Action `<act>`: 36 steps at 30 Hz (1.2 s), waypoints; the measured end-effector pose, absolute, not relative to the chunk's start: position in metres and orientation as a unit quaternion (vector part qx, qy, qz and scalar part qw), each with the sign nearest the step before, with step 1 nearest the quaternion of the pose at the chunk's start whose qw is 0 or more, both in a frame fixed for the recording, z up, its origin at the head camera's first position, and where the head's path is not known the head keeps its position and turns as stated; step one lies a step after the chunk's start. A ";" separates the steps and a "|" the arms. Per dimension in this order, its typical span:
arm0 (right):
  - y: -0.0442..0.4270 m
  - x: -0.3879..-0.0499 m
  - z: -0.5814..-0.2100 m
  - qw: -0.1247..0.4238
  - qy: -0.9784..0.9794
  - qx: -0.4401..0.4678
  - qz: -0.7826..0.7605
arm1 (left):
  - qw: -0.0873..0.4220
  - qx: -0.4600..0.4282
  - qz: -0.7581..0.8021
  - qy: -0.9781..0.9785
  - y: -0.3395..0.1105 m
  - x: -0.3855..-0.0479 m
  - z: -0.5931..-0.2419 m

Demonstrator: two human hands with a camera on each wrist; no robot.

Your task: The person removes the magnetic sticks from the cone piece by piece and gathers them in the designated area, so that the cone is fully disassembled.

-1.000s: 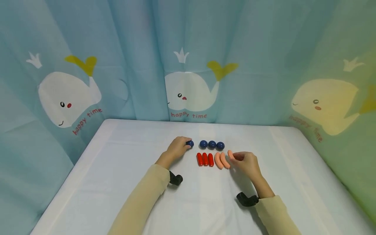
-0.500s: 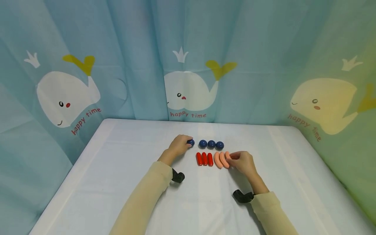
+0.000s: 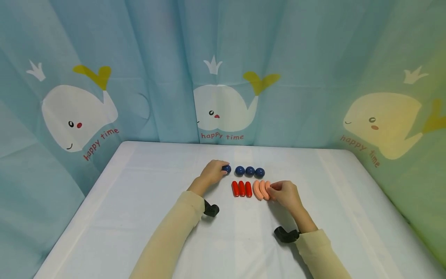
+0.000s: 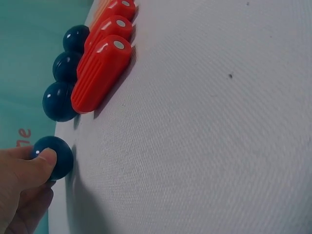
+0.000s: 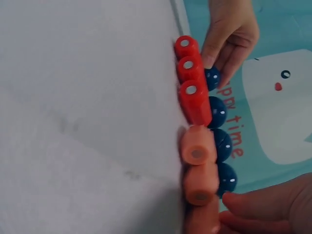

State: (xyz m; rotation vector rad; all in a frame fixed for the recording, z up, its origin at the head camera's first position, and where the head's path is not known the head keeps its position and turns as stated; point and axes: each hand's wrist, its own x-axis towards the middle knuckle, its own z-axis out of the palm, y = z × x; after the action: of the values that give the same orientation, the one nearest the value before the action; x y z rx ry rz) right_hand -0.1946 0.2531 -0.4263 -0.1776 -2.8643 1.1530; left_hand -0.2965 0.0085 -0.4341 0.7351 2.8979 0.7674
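My left hand (image 3: 212, 173) pinches a blue ball (image 4: 61, 157) between thumb and fingers, a little left of three more blue balls (image 3: 249, 171) set in a row. At the right, my right hand (image 3: 286, 193) holds the outermost of three curved peach magnetic rods (image 5: 202, 218) by its side. That rod lies against the other two curved rods (image 3: 259, 190). Left of them, three straight red magnetic rods (image 3: 242, 189) lie side by side, in front of the balls. Grey discs show in the rod ends in the wrist views.
A white cloth covers the table (image 3: 156, 232). Behind and at both sides hangs a blue-green curtain (image 3: 167, 77) with printed whales. Black curved pieces (image 3: 286, 235) are worn at both wrists.
My right hand has moved left, bringing the third curved rod up beside the other two. The left hand, still holding its ball, has shifted slightly right toward the row.
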 end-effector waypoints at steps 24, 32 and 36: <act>0.246 -0.201 -0.422 0.057 -0.928 -0.025 0.367 | 0.014 0.230 0.306 0.924 -0.006 -0.295 -0.444; 0.269 -0.173 -0.424 0.066 -0.927 -0.008 0.370 | -0.008 0.204 0.353 0.913 -0.052 -0.270 -0.436; 0.294 -0.143 -0.423 0.068 -0.922 -0.023 0.381 | -0.036 0.182 0.430 0.883 -0.099 -0.243 -0.444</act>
State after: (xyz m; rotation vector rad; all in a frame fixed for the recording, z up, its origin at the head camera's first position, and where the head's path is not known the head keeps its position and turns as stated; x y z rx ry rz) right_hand -0.1429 0.2938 -0.4231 -0.0693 -2.7781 1.1470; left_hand -0.2433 -0.0993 -0.4437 0.5864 2.8406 1.3830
